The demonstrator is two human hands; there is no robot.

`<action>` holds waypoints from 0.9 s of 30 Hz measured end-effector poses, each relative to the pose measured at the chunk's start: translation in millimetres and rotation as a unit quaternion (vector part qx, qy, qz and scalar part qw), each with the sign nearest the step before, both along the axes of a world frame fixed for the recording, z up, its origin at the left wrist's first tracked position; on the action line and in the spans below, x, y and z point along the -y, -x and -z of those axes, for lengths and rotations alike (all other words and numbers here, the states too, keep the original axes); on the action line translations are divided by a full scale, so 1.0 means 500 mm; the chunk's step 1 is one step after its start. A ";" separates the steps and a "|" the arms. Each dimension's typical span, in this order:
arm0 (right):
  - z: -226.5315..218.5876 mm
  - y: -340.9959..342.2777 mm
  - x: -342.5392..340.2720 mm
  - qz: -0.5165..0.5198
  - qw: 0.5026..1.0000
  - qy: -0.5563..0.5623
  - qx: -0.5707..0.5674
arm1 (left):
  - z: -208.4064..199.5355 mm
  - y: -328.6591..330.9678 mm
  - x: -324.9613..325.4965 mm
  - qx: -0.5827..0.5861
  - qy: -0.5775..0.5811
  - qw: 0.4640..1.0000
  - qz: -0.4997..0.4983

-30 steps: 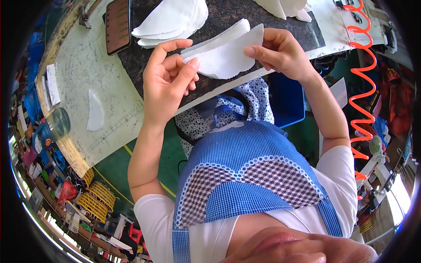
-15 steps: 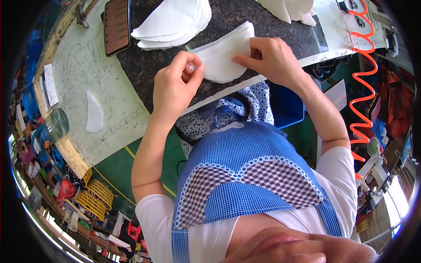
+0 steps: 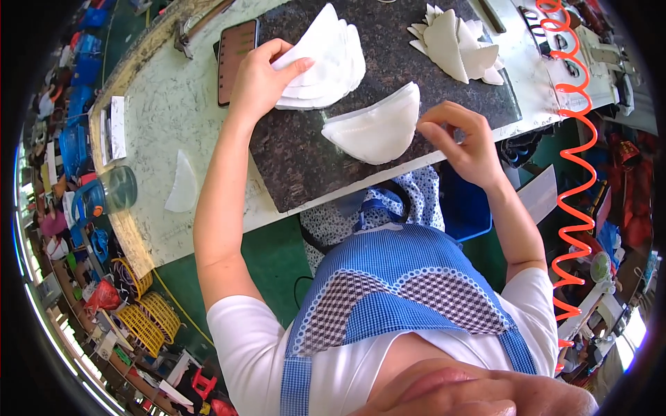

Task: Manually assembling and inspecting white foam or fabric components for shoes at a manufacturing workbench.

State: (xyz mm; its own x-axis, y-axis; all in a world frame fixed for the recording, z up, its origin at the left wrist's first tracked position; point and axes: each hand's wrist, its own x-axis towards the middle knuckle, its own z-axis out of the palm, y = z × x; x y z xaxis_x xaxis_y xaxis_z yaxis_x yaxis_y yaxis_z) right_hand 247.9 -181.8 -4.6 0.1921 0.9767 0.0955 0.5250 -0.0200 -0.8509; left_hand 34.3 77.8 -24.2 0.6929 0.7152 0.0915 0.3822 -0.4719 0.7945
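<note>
At the left pile of white half-moon pieces point(image 3: 326, 66), my left hand point(image 3: 267, 78) pinches the left edge of a top piece, thumb above and fingers partly hidden. A separate white half-moon piece point(image 3: 374, 128), apparently layered, lies nearer me on the dark speckled slab point(image 3: 291, 163), its curved side toward me. Close by the right edge of that piece is my right hand point(image 3: 461, 139), its thumb and forefinger tips drawn together. Whether anything is between those fingertips is too small to tell.
A fanned pile of cream pieces point(image 3: 454, 45) sits at the far right of the slab. Left of the slab are a phone point(image 3: 236, 62), a hammer point(image 3: 191, 31) and a single white piece point(image 3: 182, 184). A coiled red hose point(image 3: 579, 177) hangs at the right.
My left hand has let go of the near half-moon piece and moved to the left pile. The piece now lies on the slab, and my right hand has drawn back to its right edge.
</note>
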 end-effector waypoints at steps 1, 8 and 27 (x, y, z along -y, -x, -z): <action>0.005 -0.007 0.015 0.050 0.997 0.026 -0.050 | 0.000 -0.003 -0.003 0.001 -0.002 1.000 0.005; 0.014 -0.025 0.043 0.089 0.993 0.053 -0.061 | 0.002 -0.009 -0.021 0.053 -0.313 0.948 -0.012; 0.056 0.061 -0.272 0.123 0.982 0.046 0.136 | -0.069 0.105 0.060 0.156 -0.044 0.967 -0.197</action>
State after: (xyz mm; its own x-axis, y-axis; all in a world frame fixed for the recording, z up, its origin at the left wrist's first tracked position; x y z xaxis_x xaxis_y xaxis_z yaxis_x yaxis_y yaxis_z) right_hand 217.4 -45.9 -32.7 0.4035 0.9105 0.0905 0.7025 -0.2449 -0.6682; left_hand -18.4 47.7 10.4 0.2967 0.8983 0.3241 0.2951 -0.4090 0.8635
